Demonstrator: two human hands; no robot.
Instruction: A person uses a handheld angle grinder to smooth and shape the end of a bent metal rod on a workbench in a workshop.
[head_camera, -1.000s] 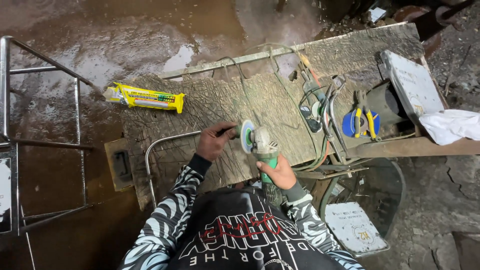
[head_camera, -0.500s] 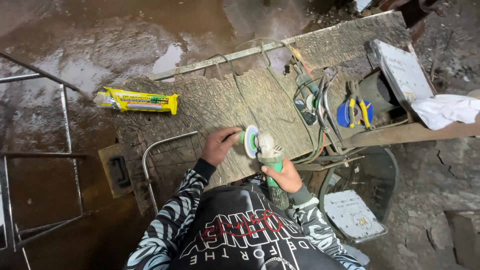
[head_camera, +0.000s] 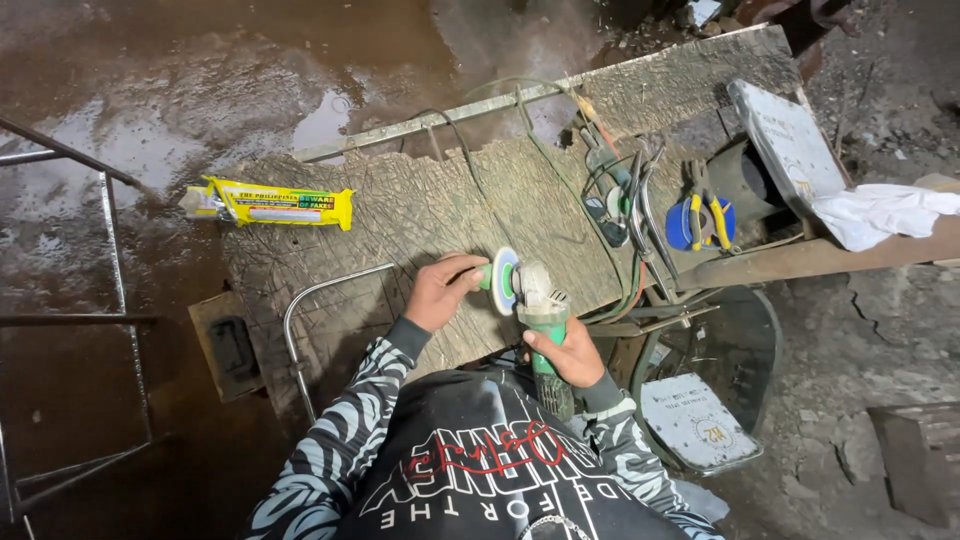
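Green angle grinder (head_camera: 540, 320) sits over the near edge of the scratched workbench (head_camera: 420, 210), disc (head_camera: 505, 281) upright, facing left. Right hand (head_camera: 565, 350) wrapped around its body; left hand (head_camera: 440, 290) closed on the side handle by the disc.

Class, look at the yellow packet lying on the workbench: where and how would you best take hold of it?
Grip the yellow packet across its narrow middle, coming down from above. It lies flat and long on the workbench, both long edges free, well clear of the left hand and grinder.
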